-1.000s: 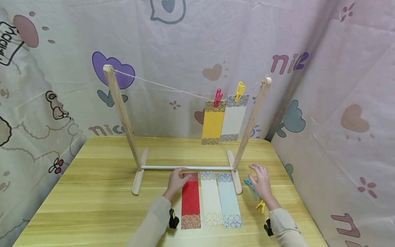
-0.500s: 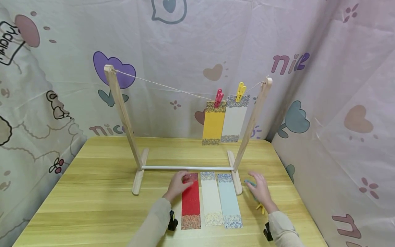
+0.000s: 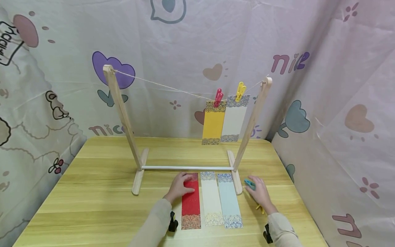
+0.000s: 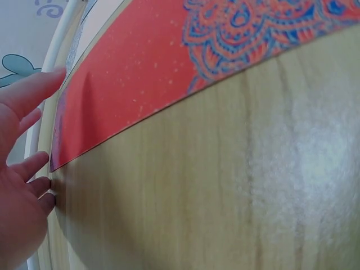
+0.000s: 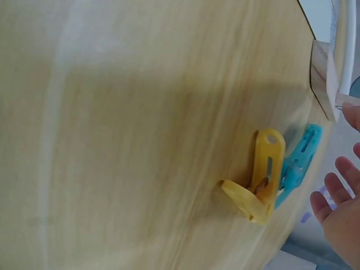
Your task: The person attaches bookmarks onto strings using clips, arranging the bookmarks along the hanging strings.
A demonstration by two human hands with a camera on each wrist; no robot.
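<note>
— While the wooden stand (image 3: pixel 124 116) is left unmoved at mid-frame, what has been changed?

— At lower centre, the red strip (image 3: pixel 191 200) is left lying flat; over its upper end the left hand (image 3: pixel 178 187) has been shifted slightly downward, thumb and fingers apart. At lower right, the right hand (image 3: pixel 260 192) has been brought over the blue clip (image 3: pixel 249 184).

— Is it gripped?

— Apparently not: fingers are spread, and the yellow clip (image 5: pixel 261 169) is seen beside it. Reach seems achieved, pickup not yet; contact cannot be told.

Red card (image 3: pixel 191 204) with patterned ends lies flat, left hand (image 3: pixel 179 187) at its far end. Teal clothespin (image 5: pixel 302 154) sits off to the right, near the right hand (image 3: pixel 260 192).
</note>
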